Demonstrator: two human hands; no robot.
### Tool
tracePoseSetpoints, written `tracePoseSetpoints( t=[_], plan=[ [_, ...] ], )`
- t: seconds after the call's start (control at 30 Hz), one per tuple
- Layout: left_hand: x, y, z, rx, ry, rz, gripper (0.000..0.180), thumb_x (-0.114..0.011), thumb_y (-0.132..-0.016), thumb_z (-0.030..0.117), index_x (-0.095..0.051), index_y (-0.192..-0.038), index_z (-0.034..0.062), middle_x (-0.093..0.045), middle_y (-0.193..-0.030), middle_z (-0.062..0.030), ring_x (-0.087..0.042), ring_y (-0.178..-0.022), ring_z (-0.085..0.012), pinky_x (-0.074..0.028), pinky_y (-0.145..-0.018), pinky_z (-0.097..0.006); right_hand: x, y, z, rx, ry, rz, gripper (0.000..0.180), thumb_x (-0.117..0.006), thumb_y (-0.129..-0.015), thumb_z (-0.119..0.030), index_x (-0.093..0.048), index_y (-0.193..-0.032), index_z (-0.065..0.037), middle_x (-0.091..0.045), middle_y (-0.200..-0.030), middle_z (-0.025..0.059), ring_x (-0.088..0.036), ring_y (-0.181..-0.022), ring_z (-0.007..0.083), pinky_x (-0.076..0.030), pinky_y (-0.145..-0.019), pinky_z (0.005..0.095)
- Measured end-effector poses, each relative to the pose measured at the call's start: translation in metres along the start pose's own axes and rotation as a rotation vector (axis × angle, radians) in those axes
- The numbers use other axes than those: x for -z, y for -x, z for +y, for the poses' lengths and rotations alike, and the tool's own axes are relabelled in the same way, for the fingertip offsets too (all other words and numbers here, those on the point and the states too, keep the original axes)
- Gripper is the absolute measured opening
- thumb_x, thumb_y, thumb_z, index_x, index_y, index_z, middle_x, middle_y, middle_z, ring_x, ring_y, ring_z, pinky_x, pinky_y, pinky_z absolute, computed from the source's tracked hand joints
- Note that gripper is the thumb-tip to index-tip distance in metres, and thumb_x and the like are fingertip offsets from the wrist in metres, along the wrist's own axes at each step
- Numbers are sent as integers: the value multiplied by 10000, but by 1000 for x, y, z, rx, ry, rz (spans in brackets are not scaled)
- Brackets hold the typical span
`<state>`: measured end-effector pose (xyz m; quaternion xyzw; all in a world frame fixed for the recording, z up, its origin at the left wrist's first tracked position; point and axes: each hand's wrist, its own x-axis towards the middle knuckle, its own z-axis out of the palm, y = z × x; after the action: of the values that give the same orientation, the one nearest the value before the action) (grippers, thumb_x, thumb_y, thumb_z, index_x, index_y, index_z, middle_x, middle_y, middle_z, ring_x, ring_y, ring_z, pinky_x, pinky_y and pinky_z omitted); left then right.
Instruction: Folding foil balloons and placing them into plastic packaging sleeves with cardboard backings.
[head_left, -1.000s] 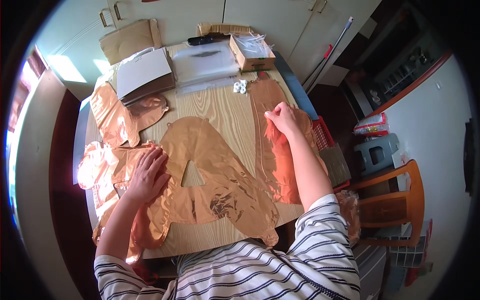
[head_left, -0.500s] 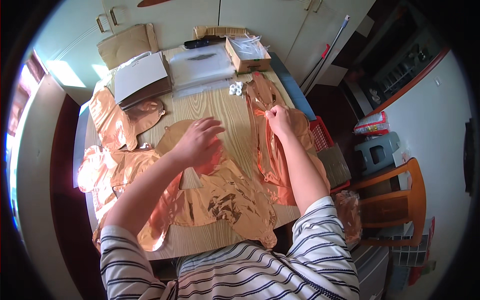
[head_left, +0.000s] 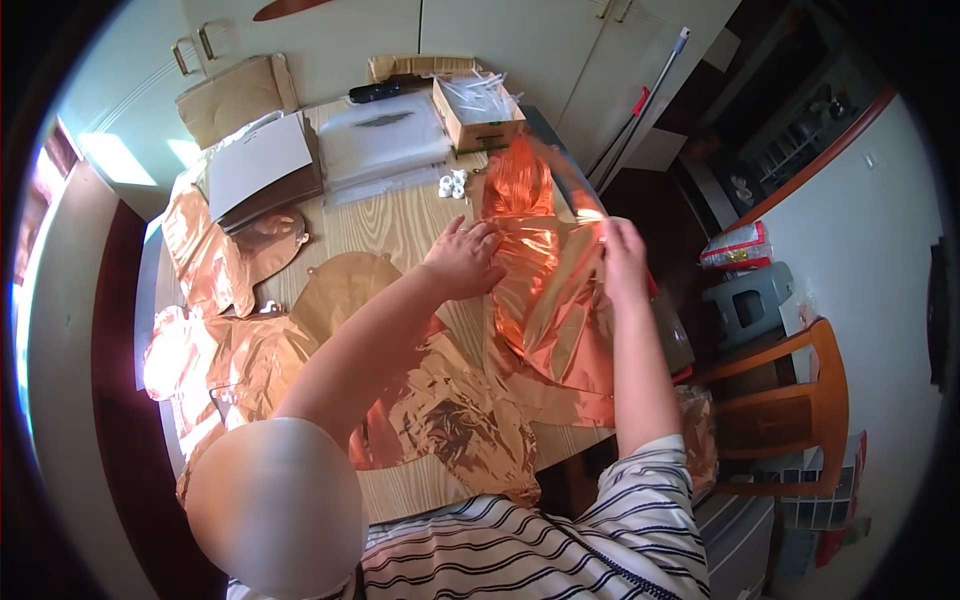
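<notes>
A shiny copper-coloured foil balloon (head_left: 525, 275), flat and uninflated, lies along the right side of the table. My right hand (head_left: 624, 258) pinches its right edge, and a strip of foil there is lifted and smeared by motion. Against its left edge, my left hand (head_left: 463, 260) rests with the fingers stretched out. More flat copper foil balloons spread around my left forearm: a crumpled one (head_left: 465, 410) near the front edge, a rounded piece (head_left: 345, 290) behind the forearm, and a bright one (head_left: 245, 355) at the left.
At the back stand a grey-white folder stack (head_left: 262, 165), clear plastic bags (head_left: 385, 140), and a cardboard box (head_left: 485, 132) of white sticks. Small white rolls (head_left: 452, 184) lie before the box. A wooden chair (head_left: 775, 420) is at right. A pale blurred disc (head_left: 275, 508) covers my left sleeve.
My right hand has moved right, drawing the balloon's edge outward and spreading the foil. My left hand has come from the middle over to the balloon's left edge.
</notes>
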<state>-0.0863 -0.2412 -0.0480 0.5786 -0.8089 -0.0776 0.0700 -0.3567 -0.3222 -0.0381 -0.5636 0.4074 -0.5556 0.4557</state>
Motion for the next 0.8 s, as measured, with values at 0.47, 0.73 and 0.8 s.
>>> tracePoseSetpoints(
  t=[0.47,0.73,0.8],
  plan=[
    [24,-21,10,-85,-128,-189,1241,-662,-536,877,-407,-1511,152,-422,-1528,-142,-294,-1473,-298,-87,-1236,-463,279,115,-135,373,-163,1053,317,-561,-1012,-334,-624,-1191,-80,-659,-959,52,-628,-857,166,-505,-759,296],
    [30,-71,10,124,-121,-23,857,-602,-790,717,-545,-1370,89,-581,-1345,-133,-505,-1296,-286,-326,-1083,-428,299,132,-108,160,-236,990,283,-568,-1006,-294,-636,-1149,-60,-645,-930,42,-610,-835,136,-487,-741,280],
    [29,-69,16,143,-126,11,748,-616,-804,663,-605,-1293,98,-602,-1282,-115,-533,-1240,-272,-335,-1064,-423,254,110,-108,91,-321,753,275,-569,-1005,-284,-639,-1139,-55,-642,-923,39,-605,-830,128,-482,-736,276]
  ],
)
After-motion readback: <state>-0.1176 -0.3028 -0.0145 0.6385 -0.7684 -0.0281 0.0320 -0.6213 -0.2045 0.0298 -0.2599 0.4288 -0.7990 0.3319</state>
